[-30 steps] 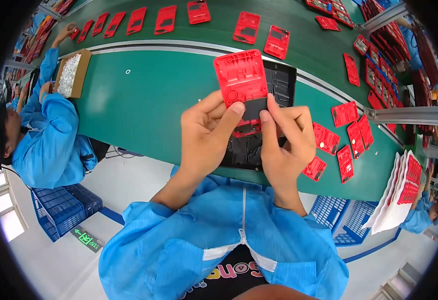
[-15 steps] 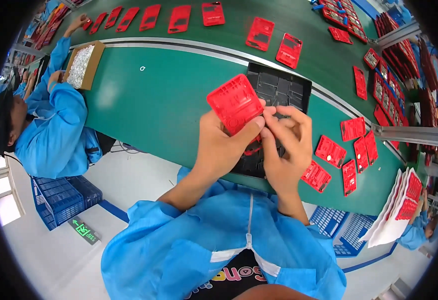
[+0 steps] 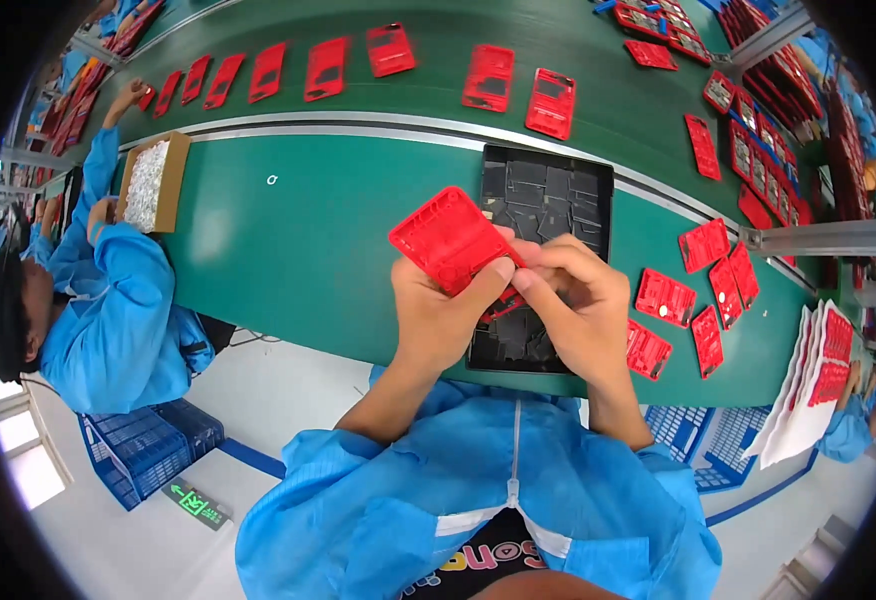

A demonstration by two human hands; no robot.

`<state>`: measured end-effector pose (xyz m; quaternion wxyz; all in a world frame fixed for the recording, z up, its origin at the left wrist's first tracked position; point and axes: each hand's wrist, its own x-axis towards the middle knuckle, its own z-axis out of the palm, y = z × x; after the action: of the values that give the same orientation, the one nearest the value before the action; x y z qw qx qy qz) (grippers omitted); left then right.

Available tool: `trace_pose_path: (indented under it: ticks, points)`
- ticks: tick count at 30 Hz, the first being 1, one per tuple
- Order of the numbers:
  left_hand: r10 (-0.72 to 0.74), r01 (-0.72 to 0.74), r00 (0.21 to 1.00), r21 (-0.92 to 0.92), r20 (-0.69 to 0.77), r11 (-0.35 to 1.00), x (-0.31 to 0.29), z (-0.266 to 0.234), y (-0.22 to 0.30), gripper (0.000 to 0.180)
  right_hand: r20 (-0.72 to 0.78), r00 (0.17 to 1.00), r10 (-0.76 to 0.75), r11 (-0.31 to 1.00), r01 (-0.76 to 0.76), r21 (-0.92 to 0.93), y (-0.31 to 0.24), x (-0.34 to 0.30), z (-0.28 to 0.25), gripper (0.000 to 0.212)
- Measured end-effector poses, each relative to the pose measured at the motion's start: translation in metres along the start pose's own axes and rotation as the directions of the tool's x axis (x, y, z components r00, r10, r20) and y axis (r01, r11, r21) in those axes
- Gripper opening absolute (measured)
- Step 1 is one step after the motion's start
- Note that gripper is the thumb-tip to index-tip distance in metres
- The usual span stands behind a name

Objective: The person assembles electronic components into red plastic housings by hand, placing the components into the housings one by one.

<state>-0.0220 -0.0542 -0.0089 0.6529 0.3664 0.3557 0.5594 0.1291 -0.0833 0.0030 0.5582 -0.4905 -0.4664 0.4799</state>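
Observation:
My left hand [image 3: 436, 318] is closed around a red plastic casing [image 3: 450, 235], tilted so its ribbed inner face shows. At the casing's lower right edge, the thumb and fingertips of my right hand [image 3: 580, 300] are pinched together, touching it. Whatever small piece may sit between those fingertips is hidden. Just beyond my hands lies a black tray [image 3: 606, 205] with many flat dark rectangular pieces [image 3: 543, 185] in it. To the right of my right hand, several red casings [image 3: 666, 297] rest on the green table [image 3: 308, 230], some with a pale round spot.
A green conveyor [image 3: 438, 90] with spaced red casings runs along the far side behind a metal rail. At left, a co-worker in blue [image 3: 123, 310] reaches over a cardboard box [image 3: 170, 185] of small pale pieces. White sheets holding red parts [image 3: 808, 375] stand at right.
The view has shifted, so the table sits lower in it. The held casing has tilted slightly, and both hands keep their places at it. Conveyor casings appear further left.

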Motion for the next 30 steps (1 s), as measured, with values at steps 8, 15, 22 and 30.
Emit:
trace_pose_path:
  ticks: [8, 15, 22, 30]
  points:
    - [0.024, -0.013, 0.998, -0.178, 0.064, 0.984, 0.005, -0.018, -0.006, 0.023, 0.066, 0.964, -0.259, 0.935, 0.268, -0.235, 0.000, 0.012, 0.016, 0.011]
    - [0.008, 0.016, 0.995, -0.236, 0.101, 0.972, 0.010, -0.014, -0.003, 0.029, 0.072, 0.978, -0.195, 0.957, 0.206, -0.205, -0.004, 0.014, 0.014, 0.008]
    - [0.014, -0.017, 1.000, 0.092, 0.028, 0.996, 0.017, -0.009, 0.009, 0.041, -0.213, 0.974, -0.076, 0.942, 0.000, -0.337, 0.008, 0.129, -0.098, 0.023]
    - [-0.004, 0.028, 0.995, 0.241, -0.102, 0.970, -0.007, -0.044, 0.012, 0.027, -0.214, 0.967, -0.139, 0.328, -0.159, -0.931, 0.059, 0.244, -0.166, 0.046]
